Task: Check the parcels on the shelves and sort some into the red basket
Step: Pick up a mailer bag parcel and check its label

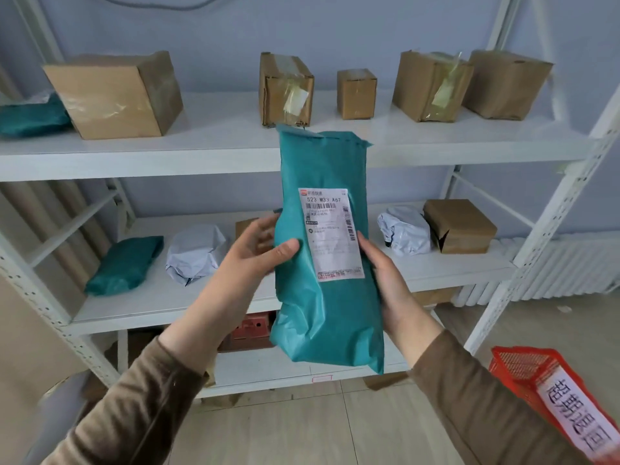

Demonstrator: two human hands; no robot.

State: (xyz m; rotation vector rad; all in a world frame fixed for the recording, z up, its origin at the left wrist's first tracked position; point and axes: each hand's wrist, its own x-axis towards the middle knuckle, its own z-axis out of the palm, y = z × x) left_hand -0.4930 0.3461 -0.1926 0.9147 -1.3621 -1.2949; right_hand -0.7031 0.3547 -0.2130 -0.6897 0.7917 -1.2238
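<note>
We hold a long teal plastic mailer bag (327,250) upright in front of the white metal shelving unit (214,152), its white shipping label (332,233) facing us, the top line reading 523 M33 A67. Our left hand (255,260) grips the bag's left edge, thumb pressed across the front just beside the label, fingers (260,229) curled round behind. Our right hand (385,280) holds the right edge, its fingers wrapped behind the bag and out of sight, the thumb lying along the edge. Both sleeves are brown.

Behind the bag, on the unit's upper shelf, stands a row of brown cardboard boxes: a large one (114,95) to the left, a taped one (285,90) just above the bag's top, a small cube (356,94) beside it, and two more (432,87) (506,85) to the right, touching each other. A second teal bag (32,117) lies at the far left end.

On the middle shelf, left of the held bag, lie another teal bag (125,263) and a white crumpled plastic parcel (196,253); to the right sit a second white parcel (404,234) and a flat brown box (459,226), just beside each other.

The red plastic mesh basket (530,370) sits at the lower right, well apart from the held bag, a white label with black characters (580,417) across its side.
</note>
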